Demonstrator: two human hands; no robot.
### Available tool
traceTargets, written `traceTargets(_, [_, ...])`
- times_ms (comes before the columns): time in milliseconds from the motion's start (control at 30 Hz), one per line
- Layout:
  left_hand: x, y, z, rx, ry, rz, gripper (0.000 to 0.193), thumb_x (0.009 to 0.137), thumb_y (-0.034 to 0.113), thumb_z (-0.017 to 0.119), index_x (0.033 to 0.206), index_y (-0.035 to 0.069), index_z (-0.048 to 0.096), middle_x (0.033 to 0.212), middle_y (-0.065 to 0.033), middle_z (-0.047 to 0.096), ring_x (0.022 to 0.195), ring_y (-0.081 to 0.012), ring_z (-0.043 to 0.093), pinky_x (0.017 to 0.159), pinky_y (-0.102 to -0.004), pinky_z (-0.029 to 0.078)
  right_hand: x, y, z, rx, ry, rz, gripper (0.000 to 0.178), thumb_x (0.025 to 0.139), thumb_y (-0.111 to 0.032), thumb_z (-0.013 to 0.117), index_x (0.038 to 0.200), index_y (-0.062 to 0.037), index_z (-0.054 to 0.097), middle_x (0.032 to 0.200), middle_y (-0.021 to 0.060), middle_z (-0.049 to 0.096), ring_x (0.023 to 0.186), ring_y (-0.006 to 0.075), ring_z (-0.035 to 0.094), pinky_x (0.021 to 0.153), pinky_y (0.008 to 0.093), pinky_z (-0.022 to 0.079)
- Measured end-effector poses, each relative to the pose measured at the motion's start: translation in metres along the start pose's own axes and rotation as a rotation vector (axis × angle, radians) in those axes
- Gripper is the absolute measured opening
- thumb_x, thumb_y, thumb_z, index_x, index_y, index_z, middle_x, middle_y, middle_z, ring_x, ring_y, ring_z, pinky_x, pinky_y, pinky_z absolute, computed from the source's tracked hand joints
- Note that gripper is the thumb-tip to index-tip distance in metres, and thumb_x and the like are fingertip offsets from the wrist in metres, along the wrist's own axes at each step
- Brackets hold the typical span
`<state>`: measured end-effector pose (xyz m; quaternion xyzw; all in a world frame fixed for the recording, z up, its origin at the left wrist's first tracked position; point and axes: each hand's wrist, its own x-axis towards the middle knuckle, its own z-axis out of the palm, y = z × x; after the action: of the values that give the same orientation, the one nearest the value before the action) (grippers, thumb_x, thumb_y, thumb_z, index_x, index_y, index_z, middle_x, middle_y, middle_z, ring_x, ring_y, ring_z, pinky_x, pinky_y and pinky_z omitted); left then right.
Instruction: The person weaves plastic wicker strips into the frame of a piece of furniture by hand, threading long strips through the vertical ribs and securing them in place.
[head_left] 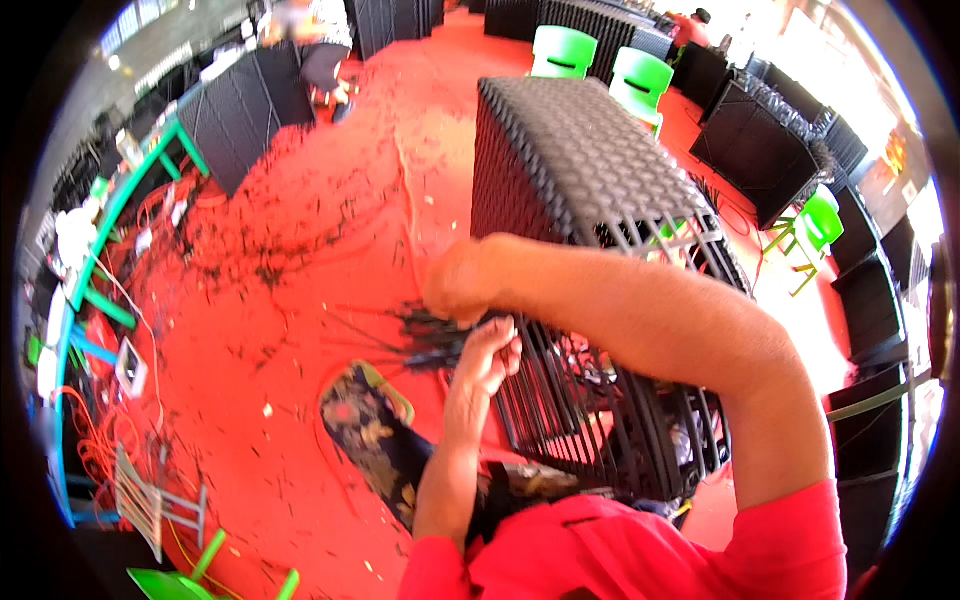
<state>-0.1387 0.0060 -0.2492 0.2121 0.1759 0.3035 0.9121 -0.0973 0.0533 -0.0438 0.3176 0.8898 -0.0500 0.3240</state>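
A long black woven rattan piece (580, 130) stands in front of me on the right, its far part closely woven and its near part showing bare parallel rods. My left hand (488, 358) is at its left edge with the fingers curled together; whatever they hold is too small to make out. Crossing over from the right, my right arm brings my right hand (456, 285) just above and beyond the left one. That hand is blurred and its fingers are hidden. Loose black strips (425, 337) fan out beside both hands.
Black strip scraps (265, 270) lie scattered over the red floor (330, 210). Green chairs (563, 52) and dark woven panels (755, 150) stand beyond. Along the left runs a green-edged table (125, 195), with orange cords (90, 440) below. Another person (325, 70) is at the far left.
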Motion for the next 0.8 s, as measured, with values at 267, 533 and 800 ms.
traceTargets(267, [0.014, -0.016, -0.020, -0.107, 0.057, 0.003, 0.019, 0.082, 0.023, 0.060, 0.073, 0.010, 0.050, 0.061, -0.0042, 0.057, 0.046, -0.0127, 0.051, 0.039, -0.0214, 0.036, -0.001, 0.011, 0.014, 0.020, -0.215, 0.180, 0.019, 0.070, -0.019, 0.062, 0.086, -0.0099, 0.064, 0.080, 0.0095, 0.063, 0.081, 0.0262, 0.060, 0.065, 0.0374, 0.048])
traceTargets(533, [0.009, -0.010, -0.026, -0.127, 0.019, -0.049, 0.021, 0.078, 0.028, 0.065, 0.076, 0.009, 0.055, 0.071, -0.0071, 0.061, 0.054, -0.0153, 0.056, 0.047, -0.0257, 0.044, -0.002, 0.019, 0.015, 0.078, -0.433, 0.249, 0.020, 0.072, -0.008, 0.055, 0.090, -0.0065, 0.064, 0.082, 0.0112, 0.063, 0.076, 0.0253, 0.061, 0.064, 0.0357, 0.048])
traceTargets(800, [0.005, -0.009, -0.027, -0.168, -0.034, 0.010, 0.018, 0.078, 0.025, 0.064, 0.079, 0.009, 0.056, 0.074, -0.0073, 0.061, 0.061, -0.0170, 0.059, 0.052, -0.0263, 0.047, 0.019, 0.018, 0.043, 0.337, -0.623, 0.315, 0.011, 0.064, 0.008, 0.051, 0.067, 0.0028, 0.060, 0.067, 0.0101, 0.060, 0.061, 0.0153, 0.062, 0.052, 0.0280, 0.050])
